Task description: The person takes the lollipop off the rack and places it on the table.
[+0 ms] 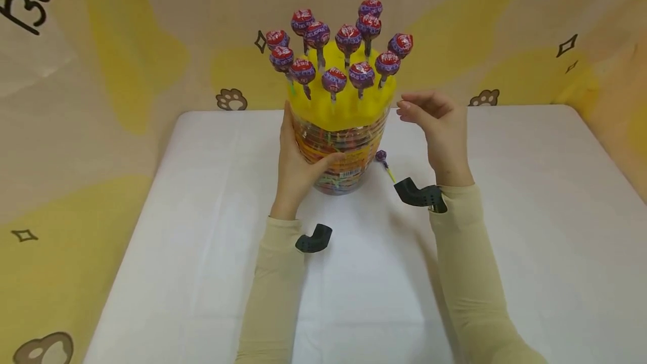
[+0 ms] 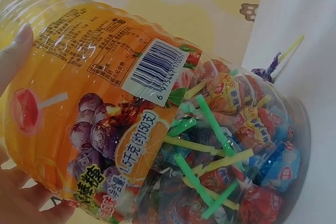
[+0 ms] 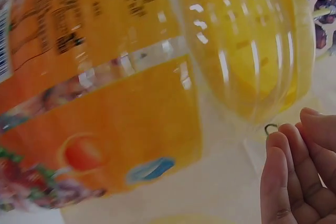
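Observation:
A clear ribbed jar [image 1: 361, 153] with an orange label and a yellow top [image 1: 328, 114] stands upright; several purple-and-red wrapped lollipops [image 1: 333, 80] stick up from that top. My left hand [image 1: 298, 170] grips the jar's left side, thumb across the front. To the right of the top, my right hand [image 1: 440, 133] hangs in the air, fingers loosely bent and holding nothing. The right wrist view has that hand [image 3: 299, 171] beside the jar's yellow end, apart from it. Loose candies and coloured sticks [image 2: 215, 129] show through the jar wall in the left wrist view.
One wrapped lollipop [image 1: 381, 156] with a yellow stick lies on the white table [image 1: 202, 240], just right of the jar's lower part. A patterned yellow-and-beige cloth [image 1: 470, 27] hangs behind the table. Black wrist mounts [image 1: 417, 192] sit by both sleeves.

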A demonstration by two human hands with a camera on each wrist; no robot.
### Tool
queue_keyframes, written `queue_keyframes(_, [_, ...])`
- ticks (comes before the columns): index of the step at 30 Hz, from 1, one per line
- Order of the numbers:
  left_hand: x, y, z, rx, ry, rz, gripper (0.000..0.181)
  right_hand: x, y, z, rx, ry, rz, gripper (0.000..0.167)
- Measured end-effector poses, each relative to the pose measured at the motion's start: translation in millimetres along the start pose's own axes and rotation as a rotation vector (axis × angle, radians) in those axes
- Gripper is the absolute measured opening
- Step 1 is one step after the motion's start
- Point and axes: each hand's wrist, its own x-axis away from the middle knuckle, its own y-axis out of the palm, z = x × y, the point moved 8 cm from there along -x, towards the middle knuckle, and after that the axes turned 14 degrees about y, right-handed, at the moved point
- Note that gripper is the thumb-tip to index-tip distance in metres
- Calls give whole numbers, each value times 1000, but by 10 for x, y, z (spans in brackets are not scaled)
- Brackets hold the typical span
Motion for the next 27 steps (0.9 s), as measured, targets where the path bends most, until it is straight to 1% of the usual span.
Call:
queue_keyframes(6, [3,6,13,-17,4,-3,109,-19,83,-196,-62,-47,-2,11])
queue_keyframes(10, [1,6,14,-12,4,0,109,-25,136,-294,-81,-77,0,10])
queue_keyframes(14, [1,4,13,-8,1,3,108,-18,180,-362,-93,-91,5,11])
queue_keyframes(16, [1,3,12,-7,-2,3,108,-11,203,-395,-82,-113,10,11])
queue_keyframes(22, [2,6,7,-9,-17,-2,108,17,268,-490,-22,-217,29,12])
queue_keyframes(23, [3,6,8,-8,-20,-2,107,16,274,-495,-16,-222,34,12])
queue_keyframes(27, [7,6,6,-7,-24,-1,107,-10,303,-489,-24,-189,43,13])
